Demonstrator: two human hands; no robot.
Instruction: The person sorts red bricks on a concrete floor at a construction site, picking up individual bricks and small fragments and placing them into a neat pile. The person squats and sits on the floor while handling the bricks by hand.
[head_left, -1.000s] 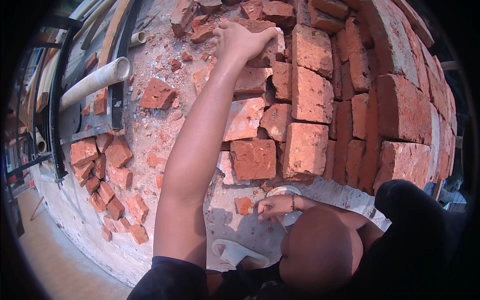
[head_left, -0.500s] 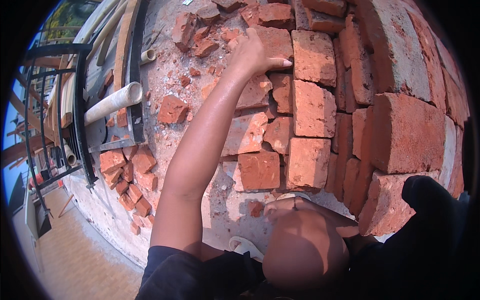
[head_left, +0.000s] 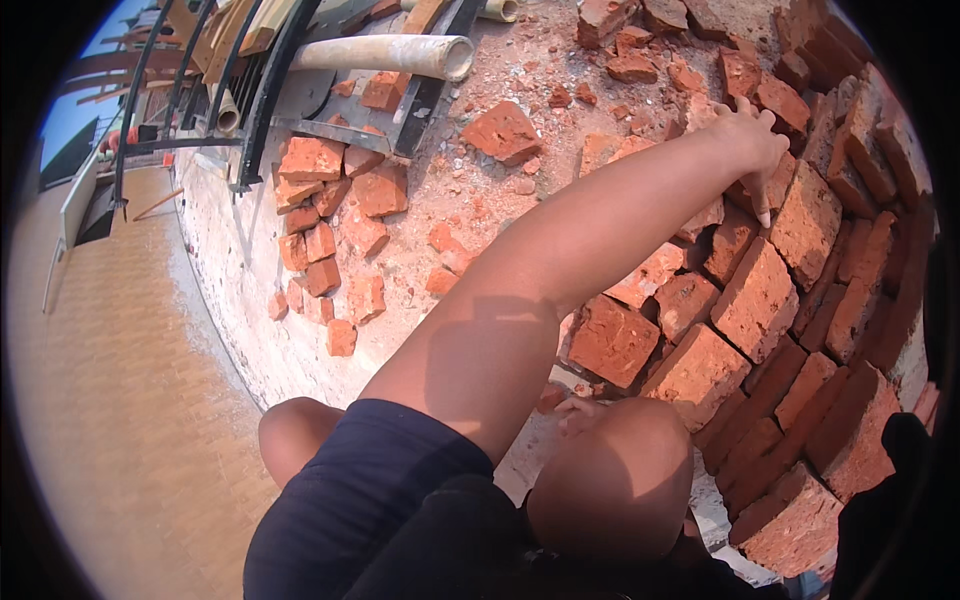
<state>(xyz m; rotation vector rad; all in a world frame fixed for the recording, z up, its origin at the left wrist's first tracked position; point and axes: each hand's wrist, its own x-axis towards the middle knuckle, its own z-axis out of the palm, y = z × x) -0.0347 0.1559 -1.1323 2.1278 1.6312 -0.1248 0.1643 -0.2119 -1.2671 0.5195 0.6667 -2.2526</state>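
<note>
My left arm stretches across to the upper right. At its end my left hand (head_left: pixel 750 155) rests over the stacked red bricks, fingers and thumb spread apart. Its thumb points down beside a rough orange-red brick (head_left: pixel 806 222); what lies under the palm is hidden. Close by is another brick (head_left: pixel 755 300) in the same row. Low in the middle, my right hand (head_left: pixel 580 414) shows partly behind my knee, its fingers loosely bent and apart with nothing seen in them. A small brick piece (head_left: pixel 550 397) lies beside it.
Broken bricks (head_left: pixel 340 190) are heaped at the left ledge. A loose brick chunk (head_left: pixel 502 132) lies among rubble. Pale pipe (head_left: pixel 385 56) and black metal frame (head_left: pixel 262 110) stand at upper left. Beyond the ledge, a paved floor (head_left: pixel 130 350) lies lower down.
The view has swung, so the bricks appear turned and the paved floor shows more. My left hand appears farther right, still spread over bricks. My right hand stays low by my knee.
</note>
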